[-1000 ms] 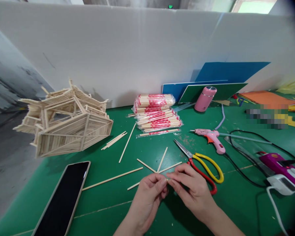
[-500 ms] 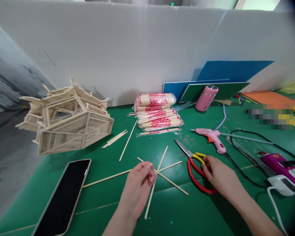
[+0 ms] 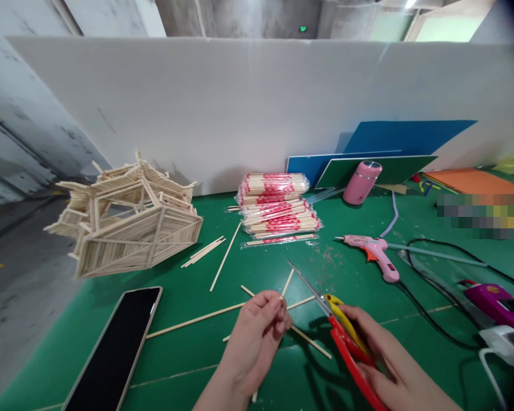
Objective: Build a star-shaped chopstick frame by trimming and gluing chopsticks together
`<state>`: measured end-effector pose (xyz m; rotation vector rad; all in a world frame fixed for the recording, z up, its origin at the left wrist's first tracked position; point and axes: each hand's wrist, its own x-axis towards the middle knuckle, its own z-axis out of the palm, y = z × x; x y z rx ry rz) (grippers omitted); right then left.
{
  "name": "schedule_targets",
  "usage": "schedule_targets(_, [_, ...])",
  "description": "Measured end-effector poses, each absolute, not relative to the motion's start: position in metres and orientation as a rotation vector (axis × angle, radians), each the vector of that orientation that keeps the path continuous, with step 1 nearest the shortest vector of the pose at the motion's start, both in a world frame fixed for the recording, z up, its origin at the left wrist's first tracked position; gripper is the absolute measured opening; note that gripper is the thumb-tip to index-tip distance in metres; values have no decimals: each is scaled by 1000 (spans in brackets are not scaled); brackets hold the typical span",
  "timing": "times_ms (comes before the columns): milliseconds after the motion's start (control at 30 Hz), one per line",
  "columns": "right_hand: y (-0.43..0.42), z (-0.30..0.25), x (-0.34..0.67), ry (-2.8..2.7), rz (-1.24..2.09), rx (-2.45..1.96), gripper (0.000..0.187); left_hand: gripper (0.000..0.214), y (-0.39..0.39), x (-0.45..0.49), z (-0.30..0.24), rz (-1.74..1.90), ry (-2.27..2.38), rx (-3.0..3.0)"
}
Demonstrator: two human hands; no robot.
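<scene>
My left hand pinches a thin wooden stick between thumb and fingers, low in the middle of the view. My right hand grips the red and yellow handles of the scissors, lifted off the green table. The scissor blades point up and left, close to the stick's top end. Loose sticks lie on the mat around my left hand.
A stick-built model house stands at the left. A black phone lies at the near left. Wrapped chopstick bundles sit mid-table. A pink glue gun, a pink bottle, cables and a purple tool are at the right.
My right hand left the stick, reached to the scissors, picked them up and brought them toward my left hand. My left hand kept hold of the stick.
</scene>
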<state>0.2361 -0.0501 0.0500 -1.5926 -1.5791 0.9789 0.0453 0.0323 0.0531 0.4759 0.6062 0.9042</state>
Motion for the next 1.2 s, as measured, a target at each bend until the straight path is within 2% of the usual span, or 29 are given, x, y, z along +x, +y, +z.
schedule_targets(200, [-49,48,218,-1580,1055,-1801,60,11,32,41,44,923,605,429])
schedule_targets(333, [-53,44,221,-1645,1075,-1854,62,10,32,39,42,942,649,417])
schedule_targets(667, [-54,52,216,-1736,956,-1869,53,16,31,38,42,972,761,466])
schedule_targets(1100, [-50,62,218,-1849,1015,-1909,42,13,31,37,43,998,778,651])
schedule_targets(1200, [-50,62,215,-1858,994,-1903,35,13,30,37,43,1007,780,651])
